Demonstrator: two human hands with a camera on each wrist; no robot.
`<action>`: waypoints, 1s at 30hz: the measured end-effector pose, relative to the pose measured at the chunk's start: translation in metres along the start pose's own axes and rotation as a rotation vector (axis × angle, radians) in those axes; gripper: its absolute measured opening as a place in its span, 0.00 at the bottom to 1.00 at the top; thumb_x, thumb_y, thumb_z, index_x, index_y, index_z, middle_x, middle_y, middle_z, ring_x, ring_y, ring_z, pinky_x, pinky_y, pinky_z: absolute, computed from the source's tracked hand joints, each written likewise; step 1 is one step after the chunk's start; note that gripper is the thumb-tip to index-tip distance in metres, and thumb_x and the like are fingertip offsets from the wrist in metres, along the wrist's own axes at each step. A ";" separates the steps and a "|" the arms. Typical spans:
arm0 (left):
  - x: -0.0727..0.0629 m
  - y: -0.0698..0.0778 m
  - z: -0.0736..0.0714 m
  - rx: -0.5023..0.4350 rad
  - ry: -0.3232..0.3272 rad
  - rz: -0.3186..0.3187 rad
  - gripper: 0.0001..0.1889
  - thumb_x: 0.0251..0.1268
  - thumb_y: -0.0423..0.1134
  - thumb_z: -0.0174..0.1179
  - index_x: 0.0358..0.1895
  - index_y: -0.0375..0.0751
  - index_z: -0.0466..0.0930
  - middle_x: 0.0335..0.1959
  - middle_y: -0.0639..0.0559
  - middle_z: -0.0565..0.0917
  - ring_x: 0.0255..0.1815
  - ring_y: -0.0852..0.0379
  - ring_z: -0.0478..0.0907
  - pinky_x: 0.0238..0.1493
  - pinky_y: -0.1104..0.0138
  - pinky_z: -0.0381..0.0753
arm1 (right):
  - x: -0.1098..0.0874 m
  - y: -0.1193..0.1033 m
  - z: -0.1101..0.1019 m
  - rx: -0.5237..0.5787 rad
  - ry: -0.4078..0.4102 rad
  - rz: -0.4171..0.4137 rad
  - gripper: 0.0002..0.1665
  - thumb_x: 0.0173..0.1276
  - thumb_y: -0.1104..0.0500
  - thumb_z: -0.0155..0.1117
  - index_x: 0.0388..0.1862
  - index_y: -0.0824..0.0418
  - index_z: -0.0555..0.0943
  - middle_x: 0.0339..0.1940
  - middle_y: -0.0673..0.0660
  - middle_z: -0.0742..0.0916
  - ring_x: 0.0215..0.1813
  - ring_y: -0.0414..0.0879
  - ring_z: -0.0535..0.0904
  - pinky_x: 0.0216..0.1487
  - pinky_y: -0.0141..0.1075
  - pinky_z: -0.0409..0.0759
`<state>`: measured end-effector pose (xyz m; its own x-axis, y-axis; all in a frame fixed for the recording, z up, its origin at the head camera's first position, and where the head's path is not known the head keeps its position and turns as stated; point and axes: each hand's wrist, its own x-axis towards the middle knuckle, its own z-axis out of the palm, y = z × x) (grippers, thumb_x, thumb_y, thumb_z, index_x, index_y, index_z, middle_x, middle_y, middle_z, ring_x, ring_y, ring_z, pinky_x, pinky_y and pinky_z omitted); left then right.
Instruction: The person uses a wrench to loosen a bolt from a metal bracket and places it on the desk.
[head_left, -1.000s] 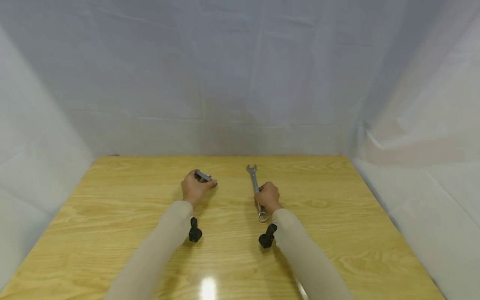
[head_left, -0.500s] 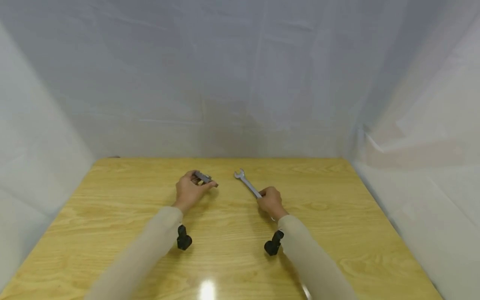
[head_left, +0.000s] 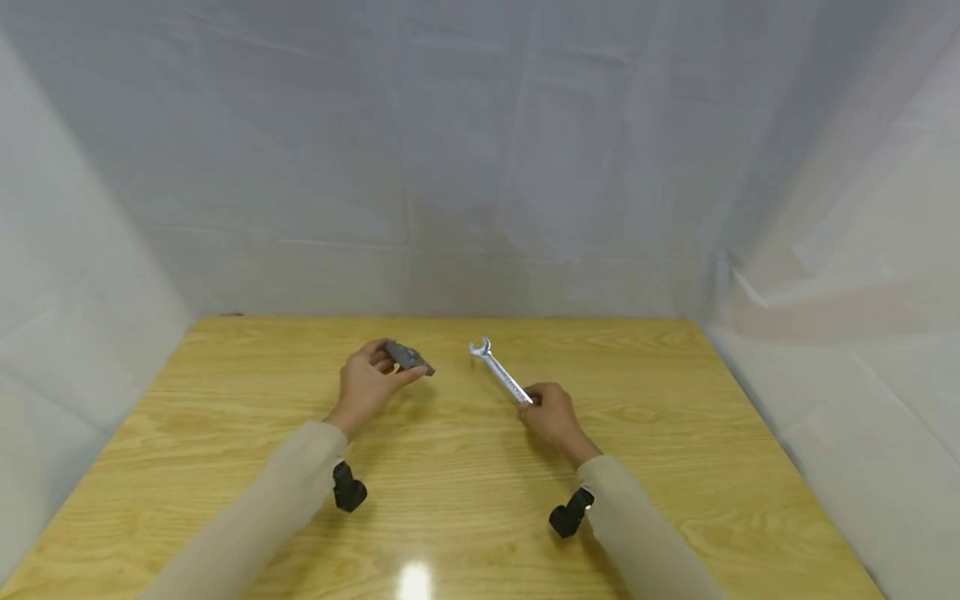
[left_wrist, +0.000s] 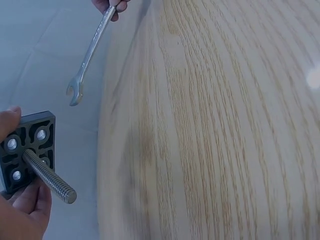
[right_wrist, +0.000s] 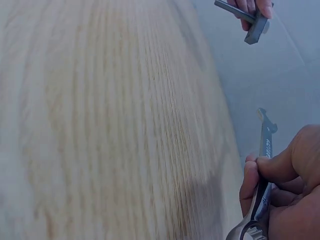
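In the head view my left hand [head_left: 366, 385] pinches a dark grey square plate [head_left: 407, 357] by its edges, above the table. The left wrist view shows the plate [left_wrist: 30, 137] with several holes and a threaded rod [left_wrist: 50, 176] standing out from its middle. My right hand [head_left: 553, 412] grips a silver combination wrench [head_left: 504, 374] around its shank, the open end pointing up and left toward the plate. In the right wrist view the wrench's ring end [right_wrist: 248, 231] sticks out below the fingers. The wrench and the plate are apart.
Both hands are over a wooden table [head_left: 450, 517]. Pale sheeting [head_left: 465, 167] hangs behind it and along both sides. A small black camera [head_left: 348, 487] sits on the left wrist and another black camera [head_left: 572, 512] on the right.
My right hand has swung the wrench's open end leftward, then drawn back toward the lower right. My left hand has moved a little left and turned the plate so its flat face shows more.
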<state>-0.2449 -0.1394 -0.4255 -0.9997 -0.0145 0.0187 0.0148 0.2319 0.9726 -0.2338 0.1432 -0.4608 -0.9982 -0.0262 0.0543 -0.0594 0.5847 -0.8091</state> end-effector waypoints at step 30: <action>-0.016 0.008 0.000 -0.039 -0.076 0.028 0.41 0.52 0.38 0.72 0.70 0.37 0.62 0.59 0.37 0.76 0.60 0.45 0.76 0.51 0.68 0.83 | -0.033 0.003 -0.012 -0.066 0.017 -0.230 0.15 0.73 0.54 0.58 0.44 0.64 0.85 0.18 0.49 0.77 0.19 0.38 0.65 0.18 0.27 0.63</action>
<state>-0.2287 -0.1368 -0.4179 -0.9974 0.0658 0.0301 0.0423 0.1928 0.9803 -0.2012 0.1553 -0.4579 -0.9582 -0.1510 0.2430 -0.2834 0.6171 -0.7341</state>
